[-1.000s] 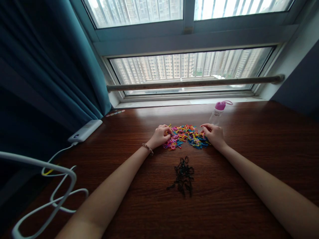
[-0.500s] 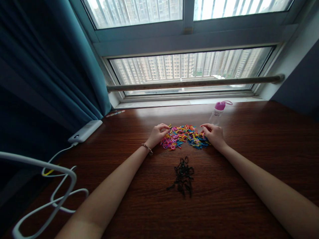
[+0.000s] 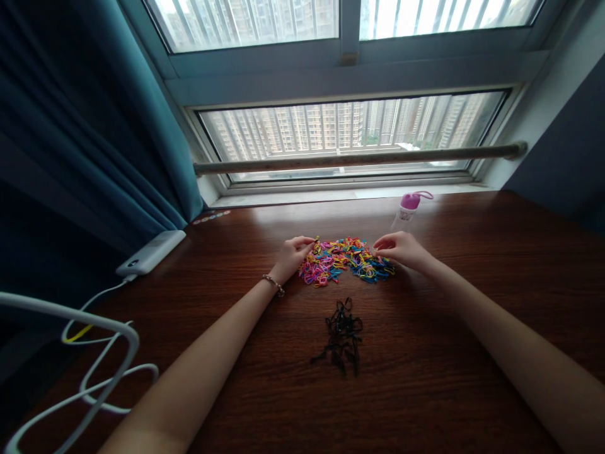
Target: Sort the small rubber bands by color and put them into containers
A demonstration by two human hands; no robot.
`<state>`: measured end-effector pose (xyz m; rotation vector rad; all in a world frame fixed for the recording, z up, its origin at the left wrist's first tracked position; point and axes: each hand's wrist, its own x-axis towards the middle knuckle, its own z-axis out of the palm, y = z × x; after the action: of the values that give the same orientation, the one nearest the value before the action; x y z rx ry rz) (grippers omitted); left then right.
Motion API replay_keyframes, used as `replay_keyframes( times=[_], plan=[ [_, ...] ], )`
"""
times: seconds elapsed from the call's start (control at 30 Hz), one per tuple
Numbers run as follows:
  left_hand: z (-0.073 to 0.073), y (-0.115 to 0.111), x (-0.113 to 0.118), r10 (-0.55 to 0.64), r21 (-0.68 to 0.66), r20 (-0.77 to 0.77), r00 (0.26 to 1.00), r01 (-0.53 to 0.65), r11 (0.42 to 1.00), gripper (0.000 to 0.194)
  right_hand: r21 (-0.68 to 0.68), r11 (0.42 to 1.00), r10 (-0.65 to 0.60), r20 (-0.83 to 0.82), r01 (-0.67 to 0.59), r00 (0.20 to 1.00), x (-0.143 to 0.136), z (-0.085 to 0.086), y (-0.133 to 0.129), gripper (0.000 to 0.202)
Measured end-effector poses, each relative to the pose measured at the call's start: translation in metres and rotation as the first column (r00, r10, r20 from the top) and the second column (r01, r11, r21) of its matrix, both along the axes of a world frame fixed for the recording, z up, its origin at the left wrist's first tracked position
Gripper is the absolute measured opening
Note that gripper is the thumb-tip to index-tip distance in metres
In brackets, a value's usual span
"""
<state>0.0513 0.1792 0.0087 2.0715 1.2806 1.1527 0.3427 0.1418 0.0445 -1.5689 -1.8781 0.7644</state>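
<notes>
A pile of small multicoloured bands lies on the brown wooden table. At its left edge, my left hand has thumb and forefinger pinched together beside a small dark bit and a yellow band; what it grips is too small to make out. My right hand is at the pile's right edge, its fingers bent and drawn together around something I cannot make out. Nearer to me, a separate heap of black bands sits between my forearms.
Behind my right hand stands a clear bottle with a pink lid. At the left are a white power bank, a looped white cable and a blue curtain. A window with a rail borders the table's far side.
The whole view has shifted slightly, with things sitting further left. My right hand has changed its finger pose at the pile's edge. My left hand stays pinched at the left edge.
</notes>
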Motion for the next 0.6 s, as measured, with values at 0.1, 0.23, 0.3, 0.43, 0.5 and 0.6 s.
replay_keyframes(
  times=[0.1,0.23,0.3,0.43,0.5,0.6],
  plan=[
    [0.002,-0.003,0.001,0.023,0.114,-0.033,0.999,-0.019,0.993,0.021,-0.014,1.000,0.019,0.045,-0.019,0.999,0.001,-0.004,0.000,0.018],
    [0.011,-0.015,0.006,0.007,0.234,-0.159,0.987,0.031,0.972,0.014,0.052,0.993,0.104,0.095,-0.109,0.990,0.001,-0.013,0.001,0.017],
    [0.016,-0.024,0.013,-0.056,0.276,-0.256,0.965,0.129,0.953,0.013,0.106,0.986,0.112,0.144,-0.128,0.983,0.000,-0.015,0.001,0.015],
    [0.025,-0.053,0.031,-0.309,0.220,-0.448,0.839,0.438,0.872,0.015,0.157,0.984,0.069,0.129,-0.089,0.989,-0.001,-0.013,0.001,0.011],
    [0.029,-0.067,0.041,-0.409,0.152,-0.503,0.761,0.544,0.825,0.016,0.140,0.990,0.028,0.052,-0.035,0.998,0.000,-0.012,0.001,0.012],
    [0.033,-0.084,0.051,-0.538,0.102,-0.539,0.648,0.684,0.722,0.015,0.082,0.997,0.011,-0.120,-0.001,0.993,0.000,-0.009,0.002,0.016]
  ],
)
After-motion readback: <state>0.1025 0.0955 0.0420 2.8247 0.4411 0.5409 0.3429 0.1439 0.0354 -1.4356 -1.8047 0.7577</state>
